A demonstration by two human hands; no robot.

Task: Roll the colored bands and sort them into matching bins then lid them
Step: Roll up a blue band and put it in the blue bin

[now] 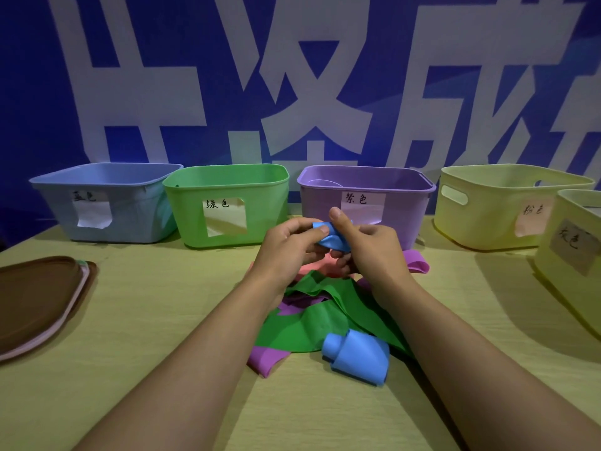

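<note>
both hands, left (286, 242) and right (370, 245), pinched a blue band (330, 237) with curled fingers, held above the band pile (325, 307) in front of the purple bin (367, 203).

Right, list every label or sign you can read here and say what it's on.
"绿色": paper label on the green bin.
"紫色": label on the purple bin.
Blue bin label: second character "色", first unclear.
Two yellow bins' labels: blurred.
Wall banner: huge white characters, cropped, unreadable.
</note>
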